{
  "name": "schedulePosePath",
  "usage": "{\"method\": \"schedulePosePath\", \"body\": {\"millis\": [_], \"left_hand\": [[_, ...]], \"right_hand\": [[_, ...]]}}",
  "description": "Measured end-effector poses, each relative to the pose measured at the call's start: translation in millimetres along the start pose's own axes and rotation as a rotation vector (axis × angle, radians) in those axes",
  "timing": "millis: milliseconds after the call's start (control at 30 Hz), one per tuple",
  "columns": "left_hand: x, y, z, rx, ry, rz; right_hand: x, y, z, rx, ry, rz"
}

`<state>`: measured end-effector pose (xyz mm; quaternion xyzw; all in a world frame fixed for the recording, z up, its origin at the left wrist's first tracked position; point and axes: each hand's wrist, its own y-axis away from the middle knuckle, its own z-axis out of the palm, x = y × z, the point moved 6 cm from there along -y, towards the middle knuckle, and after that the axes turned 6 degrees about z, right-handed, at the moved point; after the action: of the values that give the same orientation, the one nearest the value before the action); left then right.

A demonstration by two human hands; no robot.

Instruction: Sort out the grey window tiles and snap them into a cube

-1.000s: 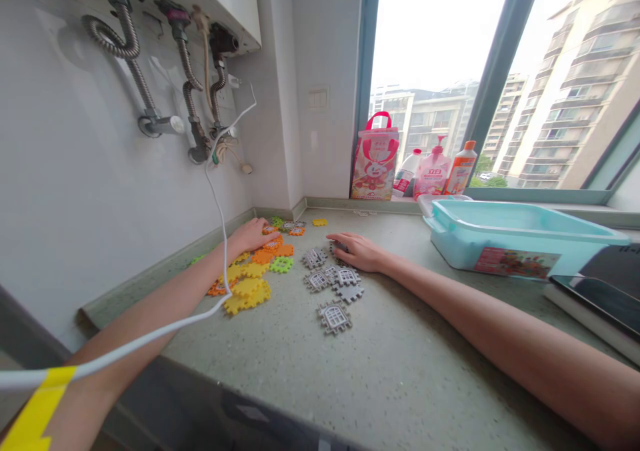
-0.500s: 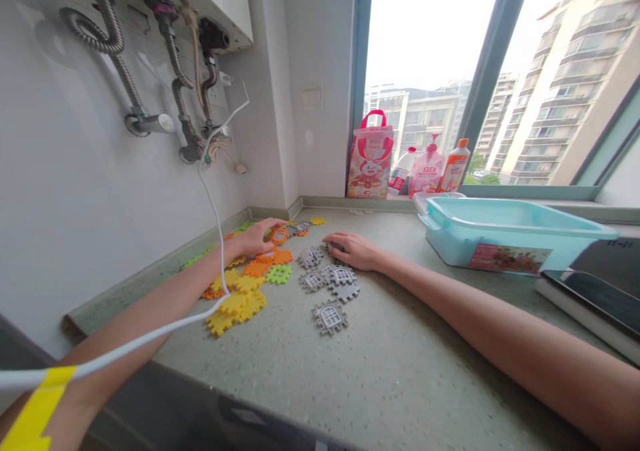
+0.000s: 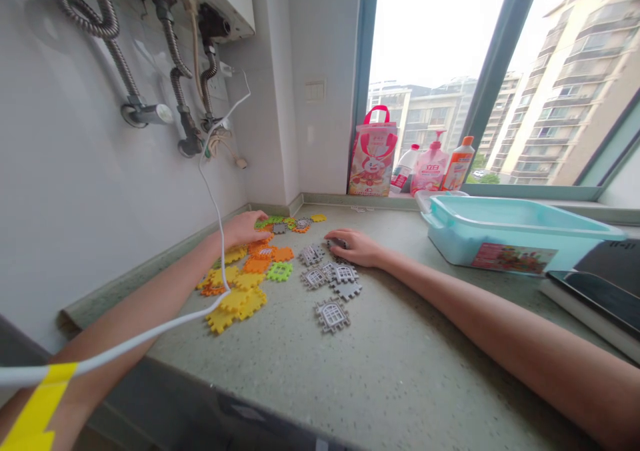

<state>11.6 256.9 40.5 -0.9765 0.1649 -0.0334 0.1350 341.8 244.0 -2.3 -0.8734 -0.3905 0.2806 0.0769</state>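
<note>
Flat toothed plastic tiles lie spread on a speckled grey counter (image 3: 380,371). Yellow tiles (image 3: 239,301), orange tiles (image 3: 260,259) and a green tile (image 3: 279,271) sit at the left near the wall. Grey window-pattern tiles (image 3: 333,315) lie in a loose group in the middle. My left hand (image 3: 243,228) rests palm down on the coloured tiles by the wall, fingers apart. My right hand (image 3: 356,246) lies flat over a grey tile (image 3: 339,243) at the far end of the grey group.
A light blue plastic box (image 3: 505,237) stands at the right, with a dark flat device (image 3: 595,284) beside it. A pink bag (image 3: 373,162) and bottles (image 3: 434,169) stand on the window sill. A white cable (image 3: 215,197) hangs from pipes on the wall across my left arm.
My left hand slid along the wall among the coloured tiles, shifting some. My right hand stayed on the grey tile. The view shifted slightly.
</note>
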Motion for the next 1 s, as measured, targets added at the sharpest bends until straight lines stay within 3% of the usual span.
{"method": "schedulePosePath", "body": {"millis": [133,233,367,567,700,833,1000], "left_hand": [[-9.4,1.6,-1.4,-0.045,-0.005,0.000],[-3.1,1.6,-4.3,-0.006,-0.038,0.058],[14.3,-1.8,2.6,-0.020,-0.015,0.164],[37.7,0.9,13.3,-0.103,0.108,0.378],[41.0,4.8,11.6,-0.068,0.104,0.408],[43.7,1.6,21.3,-0.061,0.008,0.391],[51.0,-10.3,46.2,-0.120,0.003,0.377]], "right_hand": [[22.2,-8.2,-6.6,0.006,-0.350,0.246],[29.9,-17.3,-7.6,0.004,-0.442,0.329],[32.3,-39.6,-0.5,0.003,-0.401,0.367],[24.3,-96.6,22.0,-0.003,-0.248,0.337],[21.3,-127.4,34.2,0.004,-0.104,0.341],[25.5,-134.3,36.6,-0.007,-0.033,0.382],[24.3,-120.3,31.0,-0.025,-0.002,0.385]]}}
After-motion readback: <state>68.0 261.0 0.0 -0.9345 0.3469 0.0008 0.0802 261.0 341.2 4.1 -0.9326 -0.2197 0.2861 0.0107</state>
